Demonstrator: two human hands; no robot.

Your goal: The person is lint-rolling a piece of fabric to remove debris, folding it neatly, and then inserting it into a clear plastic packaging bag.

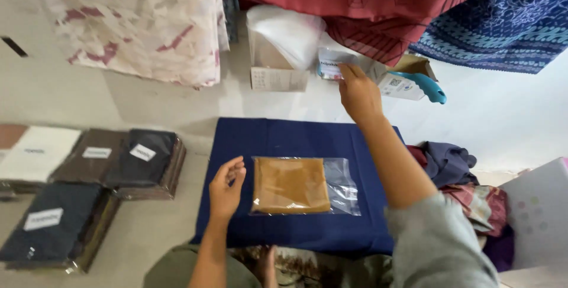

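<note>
Bright, soft light all over, prob. daylight; can't tell which side it comes from. White floor [148, 110] looks a bit washed out w/ only faint gray shadows under the hanging cloths. Clear plastic bag [343, 184] has small shiny glare spots. Middle is pretty sharp. Edges bend & stretch, esp. the gray sleeve [441, 246] at the bottom, which looks soft.

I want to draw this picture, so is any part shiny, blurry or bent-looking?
Head view: soft, even light with faint shadows; the clear plastic bag around the folded brown cloth shows pale glare; the right hand reaching to the small packet looks slightly blurred; the left hand beside the bag is sharper; edges bend from the wide lens.
</note>
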